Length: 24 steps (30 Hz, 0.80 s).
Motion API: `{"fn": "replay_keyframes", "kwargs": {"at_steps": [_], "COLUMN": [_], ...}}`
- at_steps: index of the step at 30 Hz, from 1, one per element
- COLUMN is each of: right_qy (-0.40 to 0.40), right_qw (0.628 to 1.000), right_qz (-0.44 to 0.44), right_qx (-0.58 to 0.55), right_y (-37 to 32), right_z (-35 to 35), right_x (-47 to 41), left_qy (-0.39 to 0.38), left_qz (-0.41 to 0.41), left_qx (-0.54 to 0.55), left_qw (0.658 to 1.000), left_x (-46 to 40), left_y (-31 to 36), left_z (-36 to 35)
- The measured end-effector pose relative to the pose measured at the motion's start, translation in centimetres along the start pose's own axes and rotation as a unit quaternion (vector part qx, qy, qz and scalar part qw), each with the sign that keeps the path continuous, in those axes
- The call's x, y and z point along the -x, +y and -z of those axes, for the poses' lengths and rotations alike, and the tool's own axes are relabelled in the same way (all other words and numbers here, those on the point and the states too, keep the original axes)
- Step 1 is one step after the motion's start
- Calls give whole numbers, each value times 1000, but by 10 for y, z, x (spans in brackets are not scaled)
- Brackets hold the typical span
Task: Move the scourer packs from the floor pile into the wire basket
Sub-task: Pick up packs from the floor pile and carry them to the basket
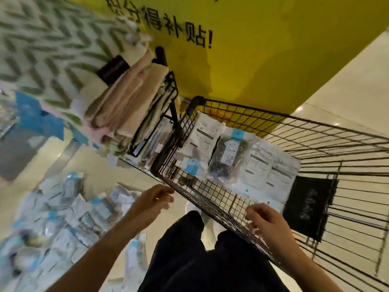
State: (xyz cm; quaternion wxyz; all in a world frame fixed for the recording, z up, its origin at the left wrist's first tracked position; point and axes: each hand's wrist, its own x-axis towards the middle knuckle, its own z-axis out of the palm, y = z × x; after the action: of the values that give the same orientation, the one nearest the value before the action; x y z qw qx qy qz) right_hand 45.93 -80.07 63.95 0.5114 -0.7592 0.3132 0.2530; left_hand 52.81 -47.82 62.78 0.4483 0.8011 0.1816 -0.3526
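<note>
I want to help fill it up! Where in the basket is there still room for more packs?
The wire basket is bare on its right side, between the black tag and the far rim. The left end is crowded: scourer packs lie side by side there. The floor pile is packed too.

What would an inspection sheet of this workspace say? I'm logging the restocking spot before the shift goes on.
Surface: glossy pale floor.
Job's things: scourer packs lie flat in the wire basket; floor pile of packs remains beside it.
Clutter: folded towels stacked in a smaller black rack; black tag on the basket's wire.
Hands: left hand empty, fingers loosely curled near the basket rim; right hand over the rim, grip unclear.
Cables: nothing seen.
Surroundings: yellow sign with black lettering; patterned fabric, blurred.
</note>
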Motion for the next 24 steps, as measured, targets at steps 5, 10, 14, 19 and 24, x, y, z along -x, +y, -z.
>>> {"fn": "replay_keyframes", "kwargs": {"at_steps": [5,10,14,19,24], "right_qy": [-56,-107,-135,-190,-243], "right_qw": [998,992,981,956,926], "right_qz": [13,30,90,134,151], "right_qx": [28,56,102,180,245], "right_y": [0,-14,-26,-25,-13], "right_z": [15,8,-17,-59,-110], "right_x": [3,1,13,34,71], "left_qy": [107,171,224,283,324], "left_qz": [82,151,197,244,264], "left_qx": [94,202,269,344,388], "left_qw": [986,952,916,862,822], "left_x": [69,150,204,261,317], "left_y": [-51,-98,-137,-180,-236], "left_z": [-16,-49,-76,-108,-144]}}
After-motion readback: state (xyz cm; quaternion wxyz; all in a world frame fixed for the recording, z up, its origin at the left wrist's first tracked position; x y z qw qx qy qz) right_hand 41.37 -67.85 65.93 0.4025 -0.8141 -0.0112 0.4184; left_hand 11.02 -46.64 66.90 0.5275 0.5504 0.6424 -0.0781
